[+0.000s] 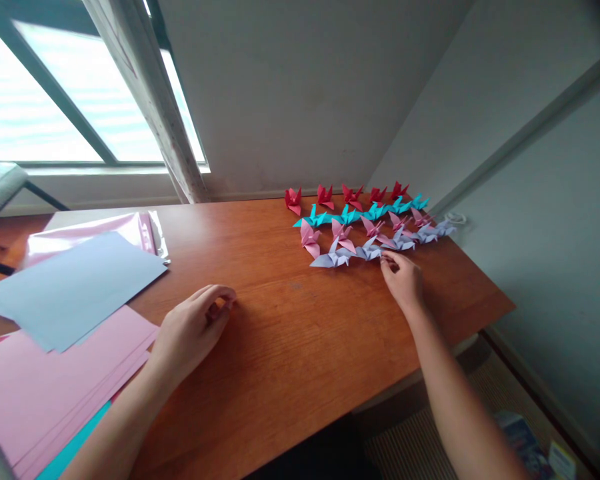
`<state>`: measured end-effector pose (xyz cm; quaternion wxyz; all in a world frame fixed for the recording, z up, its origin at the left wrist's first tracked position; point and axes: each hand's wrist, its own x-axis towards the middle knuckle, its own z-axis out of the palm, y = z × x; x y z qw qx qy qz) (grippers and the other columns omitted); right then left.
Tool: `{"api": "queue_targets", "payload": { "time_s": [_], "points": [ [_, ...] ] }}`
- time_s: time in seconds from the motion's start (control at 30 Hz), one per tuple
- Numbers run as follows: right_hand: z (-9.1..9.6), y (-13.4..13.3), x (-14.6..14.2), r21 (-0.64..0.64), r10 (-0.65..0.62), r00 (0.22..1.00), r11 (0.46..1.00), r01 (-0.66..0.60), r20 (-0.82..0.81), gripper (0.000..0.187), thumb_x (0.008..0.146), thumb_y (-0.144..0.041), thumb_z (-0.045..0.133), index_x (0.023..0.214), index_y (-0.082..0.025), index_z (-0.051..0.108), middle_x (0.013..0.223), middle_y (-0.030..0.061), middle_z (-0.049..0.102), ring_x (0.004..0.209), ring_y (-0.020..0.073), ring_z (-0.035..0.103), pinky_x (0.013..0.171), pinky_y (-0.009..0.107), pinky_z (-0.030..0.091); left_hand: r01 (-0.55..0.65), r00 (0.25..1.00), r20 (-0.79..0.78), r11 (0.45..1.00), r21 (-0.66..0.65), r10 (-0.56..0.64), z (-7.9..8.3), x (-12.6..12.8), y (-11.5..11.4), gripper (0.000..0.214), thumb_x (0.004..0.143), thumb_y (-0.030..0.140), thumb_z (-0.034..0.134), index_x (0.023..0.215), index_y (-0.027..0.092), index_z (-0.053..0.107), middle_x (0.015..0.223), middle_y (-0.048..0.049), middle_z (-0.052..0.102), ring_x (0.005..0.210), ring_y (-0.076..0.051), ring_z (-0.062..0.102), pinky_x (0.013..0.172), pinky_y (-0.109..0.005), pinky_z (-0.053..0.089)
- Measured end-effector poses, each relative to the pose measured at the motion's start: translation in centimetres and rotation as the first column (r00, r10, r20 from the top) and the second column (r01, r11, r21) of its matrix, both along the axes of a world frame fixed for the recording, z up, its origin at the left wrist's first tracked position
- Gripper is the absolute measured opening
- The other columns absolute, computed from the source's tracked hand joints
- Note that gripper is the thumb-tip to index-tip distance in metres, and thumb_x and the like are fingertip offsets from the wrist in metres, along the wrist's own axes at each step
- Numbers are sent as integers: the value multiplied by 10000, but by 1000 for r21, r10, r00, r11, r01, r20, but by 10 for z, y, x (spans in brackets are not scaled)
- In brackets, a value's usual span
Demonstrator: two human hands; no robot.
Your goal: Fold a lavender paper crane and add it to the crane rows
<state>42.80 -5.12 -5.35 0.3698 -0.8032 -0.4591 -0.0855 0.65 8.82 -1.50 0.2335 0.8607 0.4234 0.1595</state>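
Note:
My right hand reaches to the front row of folded paper cranes. Its thumb and finger are pinched at the edge of a lavender paper crane, and the fingertips partly hide the contact. Just beyond them is another lavender crane. Resting on the wooden table, my left hand has its fingers curled in toward the thumb, and nothing shows in them. Behind the lavender row stand pink cranes, then turquoise cranes, then red cranes at the back.
Pale blue paper sheets and pink sheets lie in piles on the left, with a turquoise sheet under the pink ones. A clear plastic packet is behind them. A wall borders the table's back.

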Motion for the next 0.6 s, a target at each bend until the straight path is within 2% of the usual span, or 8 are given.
{"api": "queue_targets", "payload": {
  "time_s": [0.6],
  "points": [
    [1,6,3,18,19,1000,1000,-19,9,326,857,-323,549,1026,-136,755,971,148,770,741,246,712,753,381,572,-1,1000,0,1000,-22,1,0,-1,1,188,899,316,459,991,242,605,879,4,687,711,-167,624,665,-270,430]
  ]
}}
